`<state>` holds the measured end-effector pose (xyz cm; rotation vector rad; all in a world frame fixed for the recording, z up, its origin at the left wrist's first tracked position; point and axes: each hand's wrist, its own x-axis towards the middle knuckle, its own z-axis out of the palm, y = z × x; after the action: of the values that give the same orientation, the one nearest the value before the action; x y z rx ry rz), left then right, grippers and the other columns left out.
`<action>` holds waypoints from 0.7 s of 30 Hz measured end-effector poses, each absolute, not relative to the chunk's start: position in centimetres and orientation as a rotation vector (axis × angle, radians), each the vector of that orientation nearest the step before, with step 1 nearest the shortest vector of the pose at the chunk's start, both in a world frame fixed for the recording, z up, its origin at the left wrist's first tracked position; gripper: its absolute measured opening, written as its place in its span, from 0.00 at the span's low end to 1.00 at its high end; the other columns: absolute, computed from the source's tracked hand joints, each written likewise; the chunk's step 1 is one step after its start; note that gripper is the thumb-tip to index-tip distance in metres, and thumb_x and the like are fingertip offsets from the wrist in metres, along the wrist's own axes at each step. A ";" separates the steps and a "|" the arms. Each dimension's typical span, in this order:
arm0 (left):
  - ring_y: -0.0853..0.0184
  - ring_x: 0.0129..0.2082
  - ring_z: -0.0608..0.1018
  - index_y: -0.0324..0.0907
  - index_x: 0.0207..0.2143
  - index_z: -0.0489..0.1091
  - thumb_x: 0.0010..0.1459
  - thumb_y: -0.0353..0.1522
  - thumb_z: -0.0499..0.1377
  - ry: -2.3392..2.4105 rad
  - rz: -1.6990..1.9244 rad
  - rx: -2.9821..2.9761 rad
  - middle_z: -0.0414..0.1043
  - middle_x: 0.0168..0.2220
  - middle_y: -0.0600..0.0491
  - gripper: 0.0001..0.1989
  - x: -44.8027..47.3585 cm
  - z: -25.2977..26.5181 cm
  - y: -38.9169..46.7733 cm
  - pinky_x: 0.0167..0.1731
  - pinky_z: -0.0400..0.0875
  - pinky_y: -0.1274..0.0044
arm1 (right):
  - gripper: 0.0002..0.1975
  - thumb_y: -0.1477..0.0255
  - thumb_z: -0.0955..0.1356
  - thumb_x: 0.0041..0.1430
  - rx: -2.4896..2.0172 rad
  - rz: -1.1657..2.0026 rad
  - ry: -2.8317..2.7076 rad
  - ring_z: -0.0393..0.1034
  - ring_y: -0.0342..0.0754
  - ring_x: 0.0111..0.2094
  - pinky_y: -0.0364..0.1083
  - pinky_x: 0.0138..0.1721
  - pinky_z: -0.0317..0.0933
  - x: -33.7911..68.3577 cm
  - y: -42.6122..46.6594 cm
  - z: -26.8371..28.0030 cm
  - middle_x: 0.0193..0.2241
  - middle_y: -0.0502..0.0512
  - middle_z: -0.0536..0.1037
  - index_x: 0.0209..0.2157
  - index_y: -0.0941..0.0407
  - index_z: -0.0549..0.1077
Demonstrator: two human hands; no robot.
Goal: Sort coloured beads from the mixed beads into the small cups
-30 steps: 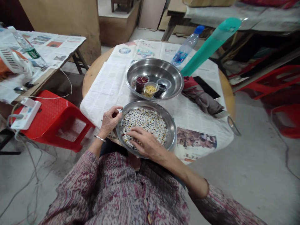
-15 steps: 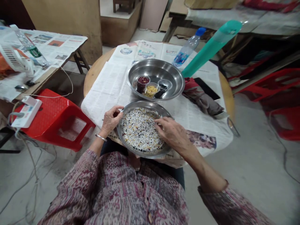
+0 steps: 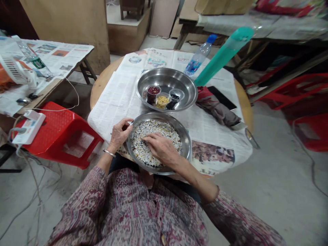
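Observation:
A shallow steel basin sits at the near edge of the round table, holding white rice mixed with yellow, black and a few dark red grains. My left hand grips its left rim between thumb and fingers. Over the middle of the mix is my right hand, its fingertips bunched at the grains; whatever they pinch is too small to make out. Just behind stands a larger steel basin with three clear cups: dark red beans, yellow beans and black beans.
Newspaper covers the round table. Behind the basins are a water bottle, a long green tube, a crumpled grey and red cloth and a dark flat item. A red stool with a power strip stands left.
My right hand has moved left, from the right side of the grains to their middle. My left hand keeps its place on the rim. The view has shifted slightly.

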<state>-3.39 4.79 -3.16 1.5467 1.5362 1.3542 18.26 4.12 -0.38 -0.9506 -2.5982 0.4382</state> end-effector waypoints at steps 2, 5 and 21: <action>0.74 0.23 0.66 0.41 0.43 0.76 0.57 0.27 0.60 1.540 1.351 1.553 0.65 0.24 0.60 0.11 -3.3 -3.1 4.7 0.27 0.62 0.79 | 0.13 0.78 0.62 0.66 -1.034 0.430 -2.451 0.72 0.54 0.49 0.54 0.51 0.68 19.3 5.3 -0.6 0.46 0.60 0.80 0.47 0.55 0.77; 0.74 0.23 0.66 0.42 0.42 0.76 0.57 0.27 0.59 1.549 1.352 1.558 0.66 0.24 0.60 0.11 -3.3 -3.0 4.7 0.28 0.62 0.79 | 0.13 0.76 0.64 0.64 -1.168 0.435 -2.275 0.75 0.54 0.46 0.54 0.50 0.69 21.2 6.5 -0.8 0.43 0.59 0.81 0.45 0.55 0.78; 0.73 0.23 0.67 0.42 0.43 0.75 0.57 0.29 0.59 1.548 1.339 1.564 0.66 0.24 0.59 0.11 -3.3 -2.9 4.6 0.29 0.63 0.78 | 0.10 0.75 0.64 0.66 -1.194 0.285 -2.552 0.73 0.50 0.40 0.46 0.41 0.64 19.1 6.1 -0.9 0.37 0.58 0.80 0.40 0.55 0.78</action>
<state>-3.26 4.56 -2.90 1.5636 1.5483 1.3386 19.06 6.15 -0.93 -1.1937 -2.5524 0.2852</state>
